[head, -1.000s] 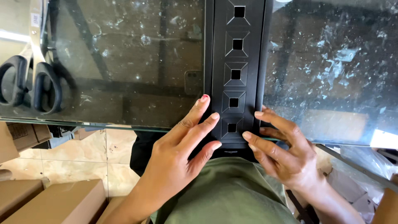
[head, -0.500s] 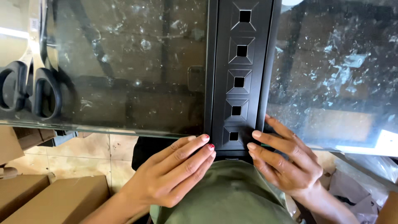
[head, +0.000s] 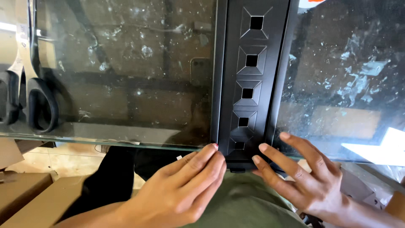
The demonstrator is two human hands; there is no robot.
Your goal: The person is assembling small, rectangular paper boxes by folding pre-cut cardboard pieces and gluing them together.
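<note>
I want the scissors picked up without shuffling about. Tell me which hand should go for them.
Left, probably. The scissors lie at the far left on the glass panel, on the left hand's side. The right hand sits beyond the black strip and would have to cross over it.

cardboard boxes (head: 29,198): plain brown, rectangular, at the lower left corner below the near edge of the glass, lying on the floor; two or more sit side by side, the nearest with a long flat top face running toward the lower edge. a further piece of brown cardboard (head: 10,152) shows at the left edge, just under the glass. an orange-red label or sticker (head: 316,1): only a sliver, at the top edge right of centre; shape cannot be told. no signs or screens are in view.
</note>
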